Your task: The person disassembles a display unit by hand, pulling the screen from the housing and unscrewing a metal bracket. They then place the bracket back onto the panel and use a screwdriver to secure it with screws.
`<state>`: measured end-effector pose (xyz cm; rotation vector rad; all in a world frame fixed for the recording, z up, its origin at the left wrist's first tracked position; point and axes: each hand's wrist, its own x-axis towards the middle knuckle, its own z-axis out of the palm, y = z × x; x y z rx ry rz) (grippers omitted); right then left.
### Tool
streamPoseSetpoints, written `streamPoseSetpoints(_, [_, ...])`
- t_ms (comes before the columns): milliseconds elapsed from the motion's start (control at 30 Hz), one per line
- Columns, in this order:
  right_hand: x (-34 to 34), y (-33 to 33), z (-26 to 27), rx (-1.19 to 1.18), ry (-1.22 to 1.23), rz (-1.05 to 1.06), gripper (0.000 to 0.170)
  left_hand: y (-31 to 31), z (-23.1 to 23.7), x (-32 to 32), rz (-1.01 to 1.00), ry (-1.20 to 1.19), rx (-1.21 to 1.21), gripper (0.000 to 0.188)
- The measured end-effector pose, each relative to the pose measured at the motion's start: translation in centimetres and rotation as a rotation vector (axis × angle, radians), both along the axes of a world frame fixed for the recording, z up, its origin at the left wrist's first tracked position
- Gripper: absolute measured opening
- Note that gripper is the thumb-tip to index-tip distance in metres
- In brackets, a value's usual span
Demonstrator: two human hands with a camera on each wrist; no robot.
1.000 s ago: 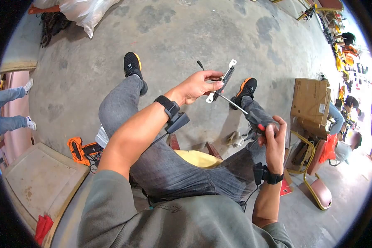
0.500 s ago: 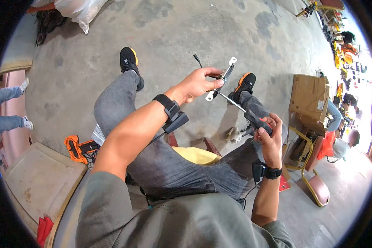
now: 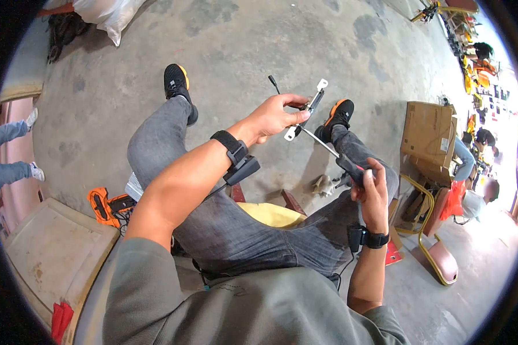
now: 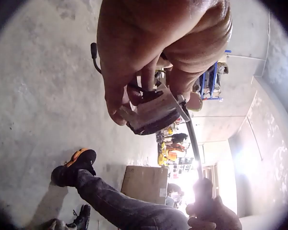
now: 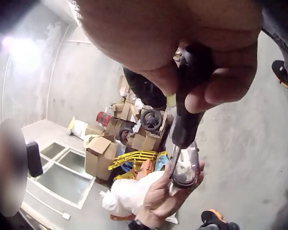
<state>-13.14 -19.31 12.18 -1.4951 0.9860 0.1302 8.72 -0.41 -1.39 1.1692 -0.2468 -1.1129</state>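
Note:
My left hand [image 3: 277,119] pinches a slim dark part [image 3: 313,106] with a pale tab at each end, between thumb and fingers. In the left wrist view this part [image 4: 156,114] has a translucent, curved face, and a thin black cable ends in a small plug [image 4: 93,51]. A screwdriver [image 3: 350,167] with a dark handle is in my right hand [image 3: 374,192], its fingers round the handle. Its metal shaft slants up to the part's lower end, beside the near tab; the tip is hidden. The right wrist view shows the handle [image 5: 186,125] lined up with the part.
Below the hands are the person's spread legs and a yellow seat [image 3: 270,214]. To the right stand a cardboard box [image 3: 429,135] and a gold-framed chair [image 3: 440,261]. An orange tool [image 3: 101,208] and a pale board [image 3: 57,247] lie at left. Another person [image 3: 11,150] stands beyond.
The right fingers have shifted their grip on the screwdriver's handle, which has turned and moved slightly left. The left hand keeps its hold on the part. The head view has shifted slightly.

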Motion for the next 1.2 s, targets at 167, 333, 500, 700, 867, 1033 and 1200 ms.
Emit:
streamPoseSetpoints(167, [0.2, 0.6, -0.4, -0.170, -0.141, 0.039, 0.045, 0.2, 0.6, 0.1, 0.013, -0.003, 0.015, 0.045])
streamPoseSetpoints(333, [0.6, 0.1, 0.3, 0.043, 0.079, 0.015, 0.043, 0.1, 0.3, 0.1, 0.014, 0.001, 0.012, 0.045])
streamPoseSetpoints(500, [0.5, 0.8, 0.4, -0.173, -0.048, 0.047, 0.042, 0.1, 0.6, 0.1, 0.014, 0.062, 0.022, 0.045])
streamPoseSetpoints(700, [0.3, 1.0, 0.0, -0.060, -0.047, 0.067, 0.047, 0.0, 0.2, 0.2, 0.012, 0.039, 0.010, 0.046])
streamPoseSetpoints(867, [0.3, 0.9, 0.4, -0.124, -0.042, 0.037, 0.050, 0.0, 0.1, 0.2, 0.022, 0.032, -0.015, 0.047])
streamPoseSetpoints(1033, [0.6, 1.4, 0.3, -0.058, -0.044, 0.002, 0.045, 0.0, -0.1, 0.0, 0.022, 0.020, -0.016, 0.048])
streamPoseSetpoints(1200, [0.5, 0.6, 0.9, -0.076, 0.017, 0.004, 0.047, 0.0, 0.0, 0.2, 0.014, 0.025, -0.014, 0.048])
